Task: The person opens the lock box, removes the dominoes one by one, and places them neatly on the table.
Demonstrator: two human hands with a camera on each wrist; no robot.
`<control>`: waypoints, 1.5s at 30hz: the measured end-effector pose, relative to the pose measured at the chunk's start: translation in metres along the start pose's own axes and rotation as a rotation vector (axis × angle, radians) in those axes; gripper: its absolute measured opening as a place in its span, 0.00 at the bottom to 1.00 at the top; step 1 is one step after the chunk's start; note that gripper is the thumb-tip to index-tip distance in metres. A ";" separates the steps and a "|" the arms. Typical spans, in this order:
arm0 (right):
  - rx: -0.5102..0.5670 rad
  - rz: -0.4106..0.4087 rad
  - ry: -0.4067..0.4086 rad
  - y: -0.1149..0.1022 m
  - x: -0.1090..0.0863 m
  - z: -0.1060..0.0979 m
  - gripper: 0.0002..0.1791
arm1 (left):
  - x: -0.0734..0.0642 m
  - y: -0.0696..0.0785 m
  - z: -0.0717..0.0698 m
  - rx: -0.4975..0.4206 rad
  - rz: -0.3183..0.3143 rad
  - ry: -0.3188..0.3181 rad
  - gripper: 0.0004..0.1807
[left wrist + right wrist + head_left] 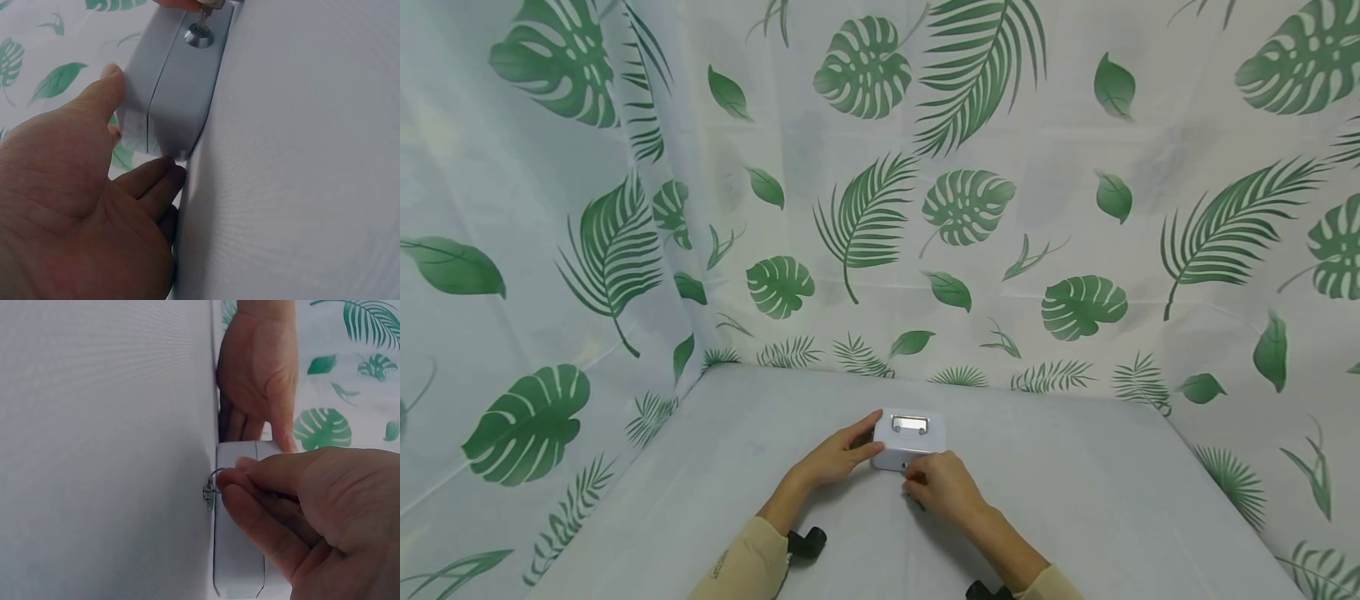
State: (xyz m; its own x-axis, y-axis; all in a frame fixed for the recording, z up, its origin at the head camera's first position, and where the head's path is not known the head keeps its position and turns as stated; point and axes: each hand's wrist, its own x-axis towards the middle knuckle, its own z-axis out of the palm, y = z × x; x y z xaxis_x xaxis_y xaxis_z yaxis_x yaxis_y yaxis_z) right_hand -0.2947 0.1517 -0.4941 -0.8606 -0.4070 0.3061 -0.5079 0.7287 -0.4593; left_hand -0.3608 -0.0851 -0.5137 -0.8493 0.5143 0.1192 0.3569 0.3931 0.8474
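A small white metal cash box point(934, 432) with a folding handle point(910, 424) on its lid rests on the table. My left hand point(835, 454) is at its left end, thumb against the lid edge and the other fingers extended along the side. On the front face is a round silver lock point(199, 39), and a key point(204, 20) sits in it. My right hand point(951, 487) pinches that key between thumb and forefinger. A thin ring with a small metal piece point(208, 495) hangs beside the fingertips. My right fingers hide most of the key.
A white cloth covers the table point(1075, 483). Leaf-printed curtains point(970, 275) stand behind it and along the left and right sides. Black wrist mounts point(807, 543) are worn by the sleeve cuffs.
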 end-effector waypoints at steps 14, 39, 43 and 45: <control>-0.001 0.011 -0.012 0.001 -0.001 0.002 0.02 | -0.001 0.000 0.000 -0.005 -0.003 -0.006 0.36; -0.051 -0.032 0.025 -0.001 0.001 0.004 0.02 | -0.001 0.000 0.000 -0.007 -0.001 -0.004 0.37; -0.062 -0.041 0.030 -0.001 0.000 0.004 0.02 | 0.000 -0.001 0.000 -0.004 0.004 -0.004 0.37; -0.065 -0.046 0.033 -0.001 0.000 0.004 0.02 | 0.000 -0.002 0.000 -0.005 0.007 -0.004 0.37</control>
State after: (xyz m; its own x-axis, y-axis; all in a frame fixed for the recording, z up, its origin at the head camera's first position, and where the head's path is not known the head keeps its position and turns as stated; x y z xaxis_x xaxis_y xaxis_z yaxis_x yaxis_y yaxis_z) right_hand -0.2941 0.1487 -0.4968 -0.8341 -0.4235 0.3533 -0.5428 0.7442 -0.3894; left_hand -0.3613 -0.0856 -0.5151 -0.8450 0.5204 0.1228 0.3610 0.3857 0.8491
